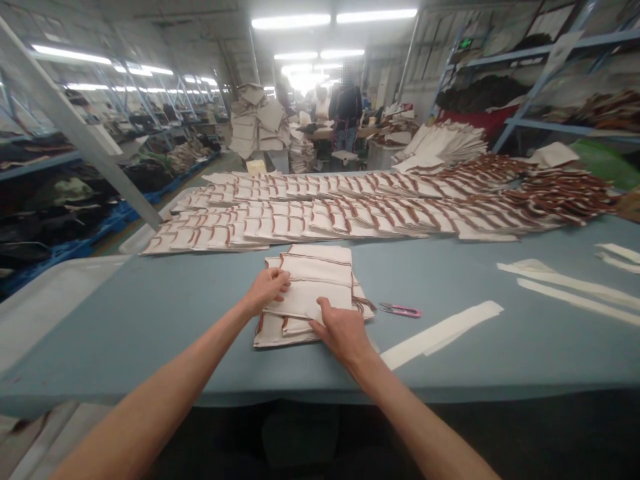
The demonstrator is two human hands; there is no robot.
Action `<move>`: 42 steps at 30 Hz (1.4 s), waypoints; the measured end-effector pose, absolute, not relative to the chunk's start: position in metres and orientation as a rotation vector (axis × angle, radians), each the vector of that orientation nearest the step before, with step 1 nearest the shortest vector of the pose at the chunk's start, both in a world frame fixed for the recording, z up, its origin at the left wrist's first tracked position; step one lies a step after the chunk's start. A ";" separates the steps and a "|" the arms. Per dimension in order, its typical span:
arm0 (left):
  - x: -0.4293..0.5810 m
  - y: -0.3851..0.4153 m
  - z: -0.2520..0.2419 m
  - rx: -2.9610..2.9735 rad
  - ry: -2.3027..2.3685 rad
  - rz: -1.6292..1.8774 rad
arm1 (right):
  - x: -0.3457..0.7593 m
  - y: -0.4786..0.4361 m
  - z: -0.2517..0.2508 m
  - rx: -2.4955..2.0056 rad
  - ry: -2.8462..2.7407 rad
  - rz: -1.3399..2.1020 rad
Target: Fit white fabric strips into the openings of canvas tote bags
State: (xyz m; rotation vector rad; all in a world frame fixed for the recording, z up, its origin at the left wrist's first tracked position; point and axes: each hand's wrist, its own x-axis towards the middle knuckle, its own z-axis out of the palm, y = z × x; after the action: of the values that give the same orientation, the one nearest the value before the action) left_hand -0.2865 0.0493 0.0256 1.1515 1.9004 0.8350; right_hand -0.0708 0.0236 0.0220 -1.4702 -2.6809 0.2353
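A small stack of cream cloth pieces with brown edging (317, 270) lies on the blue-green table in front of me. At its left edge, my left hand (270, 290) has its fingers curled in a pinch on the top cloth piece. My right hand (345, 330) grips the near edge of that piece, thumb above and fingers partly hidden beneath. Lower pieces stick out unevenly under it. Pink-handled thread snips (407, 311) lie just right of the stack, apart from both hands.
Long overlapping rows of similar cloth pieces (290, 220) span the table's (200, 347) far side. Pale strips (450, 330) lie at the right. A slanted metal post (90, 127) stands at the left. Shelves (545, 50) and a person (346, 110) are farther back.
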 end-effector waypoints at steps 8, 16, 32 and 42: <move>-0.264 -0.026 0.024 1.640 1.845 0.799 | -0.081 0.059 -0.002 -1.187 -3.023 0.064; -0.235 -0.023 0.003 1.923 1.954 0.411 | -0.090 0.109 0.068 -1.344 -2.816 -0.368; -0.251 0.033 0.006 1.511 1.983 0.490 | -0.017 0.122 0.345 -1.430 -2.283 -1.013; -0.261 -0.073 0.087 1.157 1.702 1.375 | 0.043 -0.010 0.295 -0.851 -2.500 -0.366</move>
State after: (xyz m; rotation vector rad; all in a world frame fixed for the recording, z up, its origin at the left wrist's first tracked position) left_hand -0.2609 -0.0732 0.0873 1.1567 1.7022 1.3749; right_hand 0.0432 -0.0100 0.2953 -0.8511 -2.5002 -0.3659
